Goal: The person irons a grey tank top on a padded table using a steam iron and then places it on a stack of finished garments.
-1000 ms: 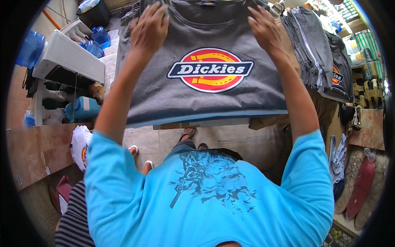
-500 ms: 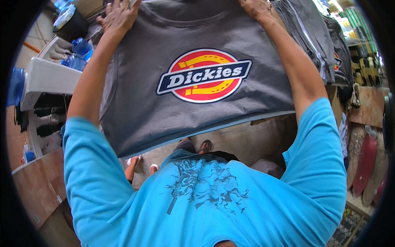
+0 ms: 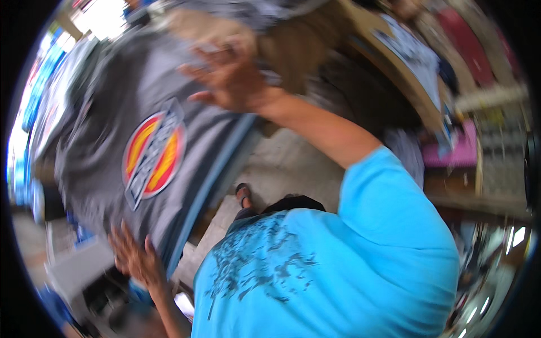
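A grey T-shirt [image 3: 101, 129] lies spread in front of me, with a red, yellow and dark blue printed emblem [image 3: 155, 155] on it. Along its near edge runs a blue-grey border [image 3: 209, 174]. My left hand [image 3: 137, 260] is at the shirt's lower left end, fingers stretched out and holding nothing. Over the shirt's right end is my right hand [image 3: 228, 79], its fingers spread and nothing gripped. Motion blur hides whether either hand touches the cloth.
Brown cardboard [image 3: 298, 42] lies beyond my right hand. Pale cloth [image 3: 408, 53] hangs on a board at the upper right, above a pink sheet [image 3: 453, 143]. A white stand [image 3: 79, 270] is at the lower left. My sandalled foot [image 3: 243, 194] shows on the floor.
The view has swung round, so the shirt now appears on the left and tilted. My hands have left the shirt's far edge; both now have fingers spread at its two ends.
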`<state>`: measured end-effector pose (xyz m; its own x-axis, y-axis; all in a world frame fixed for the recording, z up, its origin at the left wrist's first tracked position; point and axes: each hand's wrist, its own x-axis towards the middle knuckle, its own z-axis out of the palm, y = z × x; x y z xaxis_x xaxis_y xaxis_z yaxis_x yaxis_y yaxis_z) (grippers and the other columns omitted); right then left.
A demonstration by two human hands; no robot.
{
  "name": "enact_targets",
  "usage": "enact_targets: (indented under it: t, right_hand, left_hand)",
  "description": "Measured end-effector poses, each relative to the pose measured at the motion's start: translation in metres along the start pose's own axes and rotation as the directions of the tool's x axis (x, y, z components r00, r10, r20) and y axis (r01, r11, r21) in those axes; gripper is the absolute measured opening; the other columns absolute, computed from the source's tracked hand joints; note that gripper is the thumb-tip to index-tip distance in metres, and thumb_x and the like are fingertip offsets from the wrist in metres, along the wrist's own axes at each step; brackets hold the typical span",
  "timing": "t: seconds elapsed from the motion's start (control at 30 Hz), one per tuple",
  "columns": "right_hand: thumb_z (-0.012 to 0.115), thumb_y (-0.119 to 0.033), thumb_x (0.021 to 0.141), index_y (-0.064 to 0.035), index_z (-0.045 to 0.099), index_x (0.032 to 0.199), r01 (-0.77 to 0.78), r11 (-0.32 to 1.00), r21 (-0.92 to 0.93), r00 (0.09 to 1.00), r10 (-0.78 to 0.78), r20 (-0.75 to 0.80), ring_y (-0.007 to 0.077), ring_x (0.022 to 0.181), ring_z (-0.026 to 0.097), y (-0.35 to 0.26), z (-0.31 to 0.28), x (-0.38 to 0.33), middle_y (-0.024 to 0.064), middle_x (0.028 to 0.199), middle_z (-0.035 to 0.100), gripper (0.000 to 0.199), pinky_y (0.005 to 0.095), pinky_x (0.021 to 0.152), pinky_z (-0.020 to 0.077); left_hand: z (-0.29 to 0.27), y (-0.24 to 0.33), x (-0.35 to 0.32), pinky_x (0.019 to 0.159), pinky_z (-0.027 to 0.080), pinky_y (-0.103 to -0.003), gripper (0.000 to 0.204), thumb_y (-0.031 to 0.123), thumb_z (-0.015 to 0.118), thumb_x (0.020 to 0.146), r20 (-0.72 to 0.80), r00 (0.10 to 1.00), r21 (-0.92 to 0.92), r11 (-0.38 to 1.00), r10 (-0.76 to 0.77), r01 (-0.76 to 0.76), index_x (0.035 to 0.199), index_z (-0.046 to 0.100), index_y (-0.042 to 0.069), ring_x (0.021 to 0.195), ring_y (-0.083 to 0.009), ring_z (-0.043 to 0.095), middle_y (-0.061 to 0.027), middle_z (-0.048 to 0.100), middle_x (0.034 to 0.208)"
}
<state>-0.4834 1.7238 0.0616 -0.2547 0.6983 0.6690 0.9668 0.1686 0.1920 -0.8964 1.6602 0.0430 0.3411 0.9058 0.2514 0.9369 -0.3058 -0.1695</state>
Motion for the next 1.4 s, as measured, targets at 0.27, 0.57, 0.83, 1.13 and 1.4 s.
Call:
enact_targets:
  t: [0.27,0.57,0.83,1.13,1.4]
  right_hand:
    - [0.042,-0.054,0.086,-0.0134,0.043,0.130,-0.536,0.840,0.087,0.805,0.540,-0.245,0.0327,0.115,0.041,0.059,-0.050,-0.127,0.0160,0.130,0.042,0.060,0.0515,0.089,0.0326]
    - [0.052,-0.027,0.088,-0.0088,0.054,0.118,-0.991,0.052,0.122,0.104,0.874,0.474,0.0307,0.101,0.056,-0.080,-0.304,-0.620,0.0156,0.113,0.058,0.035,0.0393,0.087,0.0436]
    - [0.053,-0.026,0.087,-0.0056,0.057,0.113,-0.678,-0.684,0.269,-0.733,0.656,-0.180,0.0256,0.101,0.058,-0.239,-0.496,-0.841,0.0155,0.109,0.061,0.034,0.0341,0.086,0.0452]
    - [0.055,-0.028,0.086,-0.0001,0.054,0.116,-0.404,-0.797,0.449,-0.915,0.346,-0.208,0.0219,0.100,0.057,-0.309,-0.612,-0.923,0.0137,0.108,0.061,0.040,0.0319,0.087,0.0435]
    - [0.054,-0.026,0.084,-0.0039,0.058,0.111,-0.660,-0.697,0.279,-0.744,0.556,-0.371,0.0288,0.104,0.056,-0.168,-0.785,-1.083,0.0187,0.108,0.060,0.035,0.0346,0.089,0.0413]
  left_hand:
    - [-0.035,0.059,0.042,0.106,0.027,-0.043,0.049,0.041,0.030,0.096,-0.569,0.809,-0.062,0.973,0.147,-0.220,0.134,0.038,0.011,0.127,-0.0308,0.035,-0.0115,0.038,0.138]
    - [0.086,0.401,-0.102,0.094,0.038,-0.038,0.040,0.004,0.056,0.080,-0.007,0.467,-0.781,0.287,0.884,-0.554,0.119,0.052,0.005,0.111,-0.0312,0.050,-0.0175,0.054,0.118]
    - [0.176,0.586,-0.215,0.091,0.039,-0.043,0.037,0.019,0.053,0.084,0.761,-0.102,-0.494,0.471,0.641,-0.731,0.116,0.051,0.001,0.107,-0.0360,0.051,-0.0212,0.055,0.113]
    - [0.118,0.906,-0.372,0.087,0.040,-0.047,0.036,0.027,0.046,0.088,0.688,-0.445,-0.472,-0.112,0.573,-0.874,0.112,0.051,0.001,0.102,-0.0396,0.052,-0.0243,0.056,0.107]
    - [-0.156,1.169,-0.780,0.087,0.042,-0.044,0.040,0.032,0.045,0.087,-0.295,-0.714,-0.637,-0.688,0.635,-0.349,0.119,0.052,0.009,0.106,-0.0335,0.053,-0.0175,0.057,0.113]
